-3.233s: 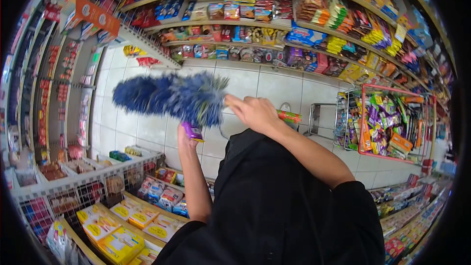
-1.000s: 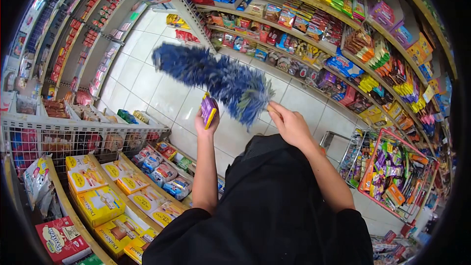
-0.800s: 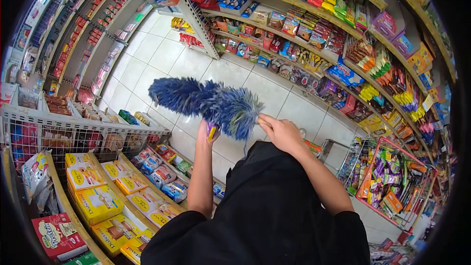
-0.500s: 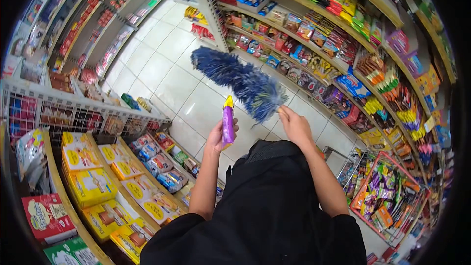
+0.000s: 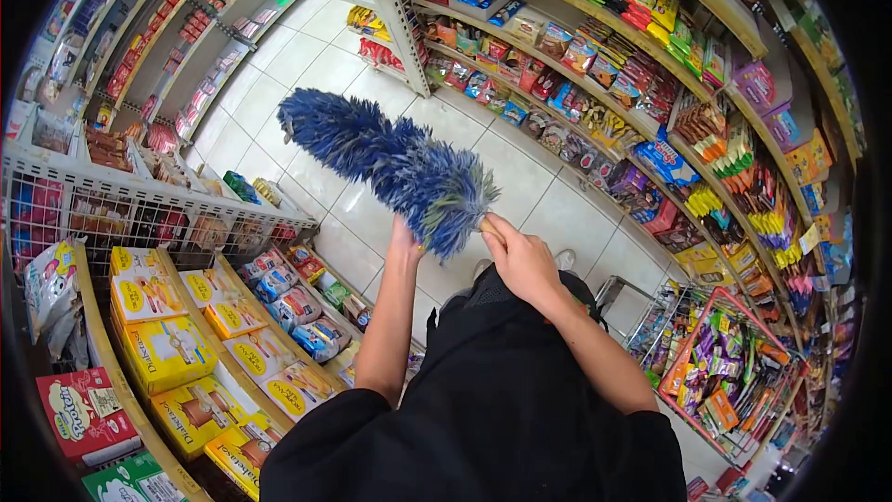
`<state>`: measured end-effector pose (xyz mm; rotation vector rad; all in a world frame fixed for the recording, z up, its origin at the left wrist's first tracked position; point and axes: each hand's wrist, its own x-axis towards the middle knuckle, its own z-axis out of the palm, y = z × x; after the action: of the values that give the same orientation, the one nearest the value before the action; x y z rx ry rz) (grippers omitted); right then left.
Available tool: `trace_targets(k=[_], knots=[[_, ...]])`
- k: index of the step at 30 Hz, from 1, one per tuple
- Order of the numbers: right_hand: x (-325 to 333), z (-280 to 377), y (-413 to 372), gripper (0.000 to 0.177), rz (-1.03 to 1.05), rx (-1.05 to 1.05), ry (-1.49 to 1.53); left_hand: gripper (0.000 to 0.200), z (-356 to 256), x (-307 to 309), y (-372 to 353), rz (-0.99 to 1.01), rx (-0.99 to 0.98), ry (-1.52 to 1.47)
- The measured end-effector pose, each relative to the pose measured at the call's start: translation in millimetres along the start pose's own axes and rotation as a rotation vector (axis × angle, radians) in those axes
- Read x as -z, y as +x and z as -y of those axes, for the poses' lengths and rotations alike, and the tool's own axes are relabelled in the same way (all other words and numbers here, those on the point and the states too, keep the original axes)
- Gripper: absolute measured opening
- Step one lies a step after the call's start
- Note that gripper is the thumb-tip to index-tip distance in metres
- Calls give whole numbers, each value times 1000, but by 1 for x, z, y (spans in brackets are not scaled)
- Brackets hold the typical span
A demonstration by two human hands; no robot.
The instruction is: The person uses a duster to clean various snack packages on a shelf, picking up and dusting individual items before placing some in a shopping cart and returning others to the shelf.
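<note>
My right hand (image 5: 520, 256) is closed around the light handle (image 5: 491, 226) of a feather duster, close to where the feathers begin. The duster's blue and grey feathers (image 5: 386, 163) slant up to the left over the floor. My left hand (image 5: 404, 235) is mostly behind the feathers, with its fingers hidden. A small yellow bit shows near its palm, matching the end of the purple packet seen in that hand earlier; the rest of the packet is covered.
Shelves of snack packets (image 5: 576, 51) curve along the right. A red-rimmed basket of packets (image 5: 715, 363) stands at lower right by a wire cart. Yellow boxes (image 5: 167, 353) line the lower-left shelves, beside a white wire rack (image 5: 149, 195). White tiles (image 5: 344, 214) cover the floor.
The duster has swung left and closer to me, with my right hand moving left and down. Its feathers now cover the left hand and the purple packet, which were in plain sight before.
</note>
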<state>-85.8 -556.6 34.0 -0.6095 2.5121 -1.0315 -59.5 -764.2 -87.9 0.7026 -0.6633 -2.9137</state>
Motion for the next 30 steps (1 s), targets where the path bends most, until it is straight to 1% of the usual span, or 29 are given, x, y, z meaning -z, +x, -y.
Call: trace_targets(k=[1,2,3,6,9,10,13,16,19,20,23,24,27,28,30], knots=[[1,-1,1,34,-10,-16,-5,33,-1,-12,-8,-58,35,47],[2,-3,1,34,-18,-30,-11,38,3,0,-4,-40,29,140],[2,-5,1,34,-23,-44,-16,40,5,0,-5,-43,32,88],[-5,-16,0,33,-23,-79,-38,46,3,-29,-22,-59,42,-31],[-11,-27,2,32,-39,-86,-27,52,14,-21,-25,-57,161,131],[-9,-29,3,32,-48,-102,-29,45,14,-17,-27,-51,194,238],[-5,-41,6,33,-80,-101,-23,44,25,-10,-36,-192,27,800],[0,-50,8,35,-121,-74,-17,55,32,13,-39,45,-169,1130],[-4,-63,2,35,-132,-34,22,60,22,-11,-53,93,-392,1348],[-4,-66,3,36,-138,-15,40,59,17,-17,-53,116,-475,1431],[2,-61,7,35,-84,-120,-43,58,-2,-48,-61,167,-559,1309],[6,-54,9,36,-41,-190,-107,56,-4,-53,-60,152,-616,1234],[2,-63,6,35,-140,-151,-71,46,-3,-58,-44,106,-477,719],[-3,-76,6,37,-174,-105,5,43,-4,-57,-37,32,-435,704],[-1,-65,3,38,-215,-54,66,38,-7,-55,-27,-115,-344,664]])
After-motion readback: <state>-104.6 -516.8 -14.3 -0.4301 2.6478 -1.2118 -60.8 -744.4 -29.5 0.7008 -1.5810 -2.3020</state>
